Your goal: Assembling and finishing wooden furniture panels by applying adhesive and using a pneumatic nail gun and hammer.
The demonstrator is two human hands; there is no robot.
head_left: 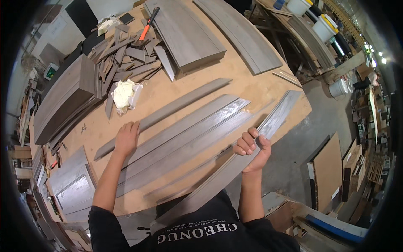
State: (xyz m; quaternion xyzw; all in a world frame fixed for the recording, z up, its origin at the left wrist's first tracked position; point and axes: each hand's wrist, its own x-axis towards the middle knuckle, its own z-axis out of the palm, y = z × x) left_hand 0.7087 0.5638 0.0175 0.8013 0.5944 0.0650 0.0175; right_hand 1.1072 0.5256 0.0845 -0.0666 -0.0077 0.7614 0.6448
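In front of my body, my right hand (252,151) is closed around a long grey moulding strip (222,172), held tilted from my chest up toward the table's right corner. My left hand (127,138) lies over a narrow grey strip (180,101) on the table, its fingers curled down on it and partly hidden. Between the hands lies a wide grey grooved panel (184,130), glossy at its far right end. A crumpled cream cloth or soft mass on clear plastic (124,94) sits beyond my left hand.
The tan worktable (256,90) carries a heap of grey offcuts (126,59), a hammer with an orange-red handle (149,25), a thick stack of grey panels (189,38) and another stack (67,96) at left. White buckets (323,27) stand far right; boards (329,172) lean lower right.
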